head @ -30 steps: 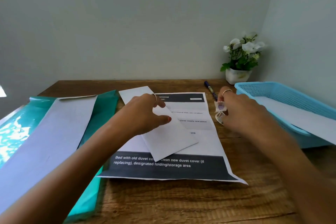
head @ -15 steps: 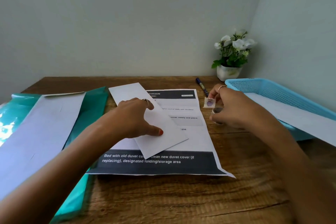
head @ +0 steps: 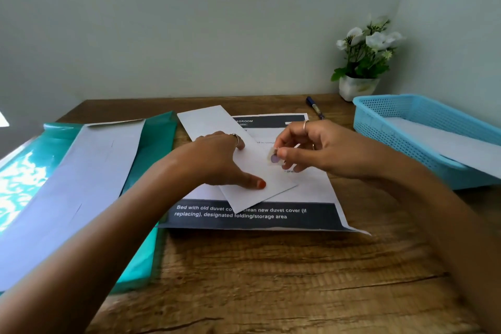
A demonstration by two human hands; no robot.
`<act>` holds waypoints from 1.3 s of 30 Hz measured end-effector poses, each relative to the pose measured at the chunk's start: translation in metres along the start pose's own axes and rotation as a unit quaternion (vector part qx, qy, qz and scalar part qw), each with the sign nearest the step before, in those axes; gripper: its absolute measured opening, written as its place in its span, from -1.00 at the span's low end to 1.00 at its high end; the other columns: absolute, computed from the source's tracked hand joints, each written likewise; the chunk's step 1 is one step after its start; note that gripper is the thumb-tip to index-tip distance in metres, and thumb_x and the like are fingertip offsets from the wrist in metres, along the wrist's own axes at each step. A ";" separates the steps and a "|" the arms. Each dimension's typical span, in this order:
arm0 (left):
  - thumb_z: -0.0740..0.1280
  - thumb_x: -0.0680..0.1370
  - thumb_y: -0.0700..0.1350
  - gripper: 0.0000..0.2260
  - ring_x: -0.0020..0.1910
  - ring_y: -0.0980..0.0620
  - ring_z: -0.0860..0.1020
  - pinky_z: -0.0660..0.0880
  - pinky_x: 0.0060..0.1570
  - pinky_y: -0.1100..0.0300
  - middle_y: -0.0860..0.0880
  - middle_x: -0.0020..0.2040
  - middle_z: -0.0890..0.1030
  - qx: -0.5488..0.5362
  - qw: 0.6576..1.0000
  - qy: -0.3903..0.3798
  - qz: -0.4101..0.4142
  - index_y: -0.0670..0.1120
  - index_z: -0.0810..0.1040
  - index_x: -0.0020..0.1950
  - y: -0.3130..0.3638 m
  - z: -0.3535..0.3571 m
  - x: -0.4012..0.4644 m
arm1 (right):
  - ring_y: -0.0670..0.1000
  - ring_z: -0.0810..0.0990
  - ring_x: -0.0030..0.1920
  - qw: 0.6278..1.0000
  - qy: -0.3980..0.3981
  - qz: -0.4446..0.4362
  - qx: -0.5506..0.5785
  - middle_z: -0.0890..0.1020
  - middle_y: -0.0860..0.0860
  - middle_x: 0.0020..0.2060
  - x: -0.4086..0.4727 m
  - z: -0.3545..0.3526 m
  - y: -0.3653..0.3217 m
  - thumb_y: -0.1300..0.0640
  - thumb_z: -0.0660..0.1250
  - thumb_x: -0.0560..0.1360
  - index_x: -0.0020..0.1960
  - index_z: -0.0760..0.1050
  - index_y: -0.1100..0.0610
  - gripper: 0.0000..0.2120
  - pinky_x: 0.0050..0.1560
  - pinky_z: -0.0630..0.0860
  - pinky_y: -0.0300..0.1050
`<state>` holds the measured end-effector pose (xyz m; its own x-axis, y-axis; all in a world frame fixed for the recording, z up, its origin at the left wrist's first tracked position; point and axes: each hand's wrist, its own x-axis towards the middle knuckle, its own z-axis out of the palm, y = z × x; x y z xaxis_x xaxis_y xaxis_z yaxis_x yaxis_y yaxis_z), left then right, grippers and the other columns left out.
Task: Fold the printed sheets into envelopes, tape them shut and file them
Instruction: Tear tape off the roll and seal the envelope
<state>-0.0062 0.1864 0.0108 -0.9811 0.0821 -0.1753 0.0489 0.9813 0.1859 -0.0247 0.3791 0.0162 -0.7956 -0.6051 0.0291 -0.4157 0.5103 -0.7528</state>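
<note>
A folded white envelope lies slantwise on a printed sheet with dark bands at the middle of the wooden desk. My left hand presses flat on the envelope, thumb near its lower end. My right hand hovers just right of it and pinches a small piece of clear tape over the envelope's right edge. A small tape roll seems tucked in the same hand, mostly hidden.
A teal plastic folder with a long white envelope on it lies at the left. A blue mesh tray holding a white envelope stands at the right. A pen and a flower pot sit at the back.
My right hand has moved left from beside the sheet to the envelope's right edge, carrying the tape piece. My left hand has stayed on the envelope.
</note>
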 end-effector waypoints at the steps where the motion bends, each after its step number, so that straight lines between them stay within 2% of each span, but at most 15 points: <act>1: 0.35 0.32 0.33 -0.20 0.38 -0.05 0.31 0.28 0.30 0.09 -0.03 0.47 0.26 0.000 1.000 -0.001 0.001 0.05 0.22 0.47 0.000 0.000 0.000 | -0.11 0.64 -0.08 1.000 -0.006 -0.002 -0.013 0.67 -0.06 -0.08 0.001 0.002 0.002 0.08 0.34 0.50 0.01 0.55 0.06 -0.88 -0.04 0.59 -0.23; 3: 0.35 0.32 0.33 -0.20 0.39 -0.05 0.30 0.27 0.30 0.09 -0.04 0.48 0.26 0.003 1.000 -0.003 0.001 0.04 0.22 0.47 0.000 0.000 0.001 | -0.15 0.62 -0.08 0.999 -0.017 -0.002 -0.047 0.66 -0.10 -0.10 0.004 0.004 0.006 0.10 0.37 0.48 0.00 0.56 0.05 -0.89 -0.08 0.54 -0.38; 5: 0.35 0.34 0.32 -0.21 0.39 -0.05 0.29 0.26 0.31 0.09 -0.04 0.48 0.25 0.004 1.000 -0.007 0.002 0.04 0.21 0.47 0.000 0.000 0.001 | -0.16 0.60 -0.06 0.996 -0.019 -0.004 -0.082 0.64 -0.12 -0.09 0.008 0.004 0.007 0.10 0.40 0.46 -0.03 0.56 0.01 -0.90 -0.12 0.49 -0.45; 9: 0.36 0.34 0.32 -0.21 0.37 -0.03 0.31 0.27 0.27 0.13 -0.03 0.45 0.28 0.002 1.000 -0.011 0.002 0.04 0.22 0.47 0.000 0.001 0.001 | -0.14 0.60 -0.07 0.994 -0.009 -0.015 -0.104 0.64 -0.09 -0.11 0.012 0.001 0.010 0.13 0.43 0.44 -0.08 0.58 0.00 -0.92 -0.07 0.51 -0.39; 12: 0.36 0.34 0.32 -0.21 0.36 -0.03 0.32 0.27 0.25 0.15 -0.04 0.44 0.30 0.001 1.000 -0.013 0.002 0.03 0.23 0.46 0.000 0.001 0.001 | -0.16 0.59 -0.07 0.993 -0.032 -0.019 -0.110 0.64 -0.08 -0.12 0.014 0.001 0.010 0.12 0.43 0.44 -0.08 0.59 0.00 -0.92 -0.02 0.51 -0.34; 19: 0.35 0.34 0.32 -0.21 0.37 -0.04 0.31 0.27 0.27 0.13 -0.04 0.46 0.29 0.009 1.000 -0.017 0.003 0.02 0.23 0.47 -0.001 -0.001 0.003 | -0.17 0.58 -0.11 0.993 -0.058 -0.030 -0.099 0.64 -0.07 -0.14 0.017 0.003 0.012 0.15 0.42 0.44 -0.07 0.59 0.05 -0.92 -0.07 0.50 -0.39; 26: 0.34 0.35 0.32 -0.22 0.37 -0.05 0.31 0.28 0.26 0.11 -0.04 0.46 0.29 0.015 1.000 -0.018 0.000 0.03 0.22 0.47 0.001 0.000 0.003 | -0.22 0.55 -0.13 0.990 -0.070 -0.032 -0.121 0.61 -0.13 -0.17 0.019 0.006 0.015 0.15 0.42 0.43 -0.13 0.54 -0.06 -0.88 -0.06 0.52 -0.34; 39: 0.35 0.35 0.32 -0.22 0.35 -0.04 0.33 0.29 0.23 0.13 -0.02 0.44 0.31 0.013 1.000 -0.013 0.003 0.03 0.23 0.47 0.000 0.001 0.002 | -0.16 0.55 -0.14 0.987 -0.063 -0.062 -0.136 0.60 -0.09 -0.18 0.019 0.006 0.017 0.17 0.42 0.43 -0.14 0.54 -0.04 -0.88 -0.05 0.53 -0.22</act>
<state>-0.0079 0.1869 0.0095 -0.9754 0.0928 -0.2002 0.0605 0.9850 0.1616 -0.0441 0.3720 0.0002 -0.6776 -0.7353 0.0146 -0.6225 0.5629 -0.5437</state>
